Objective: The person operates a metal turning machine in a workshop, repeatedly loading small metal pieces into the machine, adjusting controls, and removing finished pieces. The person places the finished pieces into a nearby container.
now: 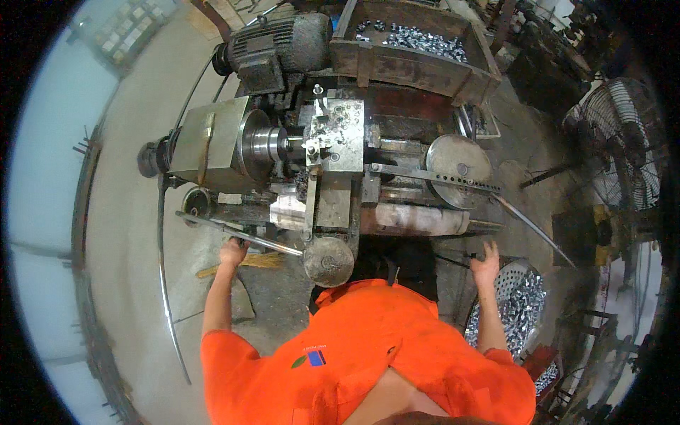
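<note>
A metalworking lathe stands in front of me, with a bright round chuck [265, 145] and a steel tool block [343, 134] beside it. My left hand [232, 252] is low at the lathe's near left side, under a long metal lever [262, 242] that runs to a round disc [329, 261]. Its fingers are curled, and what is in them is too dark to make out. My right hand [486, 265] is at the near right, its fingers raised and apart. It is beside a thin dark rod [453, 261] and above a perforated basin [511, 278] of small shiny metal parts.
Behind the lathe are a motor [283, 51] and a wooden box [418, 67] holding metal parts. A large disc [459, 170] with a perforated bar [439, 177] and a slanting rod [535, 230] is at the right. A fan [623, 142] stands farther right. A straw broom [258, 262] lies near my left hand.
</note>
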A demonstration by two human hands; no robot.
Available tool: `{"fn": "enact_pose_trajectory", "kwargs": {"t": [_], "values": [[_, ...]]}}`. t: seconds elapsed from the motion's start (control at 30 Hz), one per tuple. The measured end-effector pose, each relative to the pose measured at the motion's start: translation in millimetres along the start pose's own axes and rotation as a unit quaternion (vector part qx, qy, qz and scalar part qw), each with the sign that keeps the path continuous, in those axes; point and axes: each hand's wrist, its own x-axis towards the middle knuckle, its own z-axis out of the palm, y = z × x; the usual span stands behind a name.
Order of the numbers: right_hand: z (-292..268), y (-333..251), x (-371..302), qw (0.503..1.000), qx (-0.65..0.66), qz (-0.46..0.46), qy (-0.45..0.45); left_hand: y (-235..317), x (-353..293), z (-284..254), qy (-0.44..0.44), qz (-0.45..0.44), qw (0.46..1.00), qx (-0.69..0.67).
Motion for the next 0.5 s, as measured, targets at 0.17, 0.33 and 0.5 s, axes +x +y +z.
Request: {"fn": "enact_pose_trajectory", "kwargs": {"t": [0.17,0.33,0.5], "values": [[14.1,-9.1,-16.9,0.998,0.048,-0.024,-0.026,53.3,-7.1,50.3,0.097,-0.220,0.964,-0.117],[-2.6,-30.4,-3.1,0.990,0.133,-0.026,-0.047,27.5,-1.3,88.9,0.090,-0.050,0.992,-0.068],[-34.8,-56.5,43.8,0.986,0.122,-0.104,0.034,12.9,2.4,26.0,-0.064,0.015,0.998,0.020]]}}
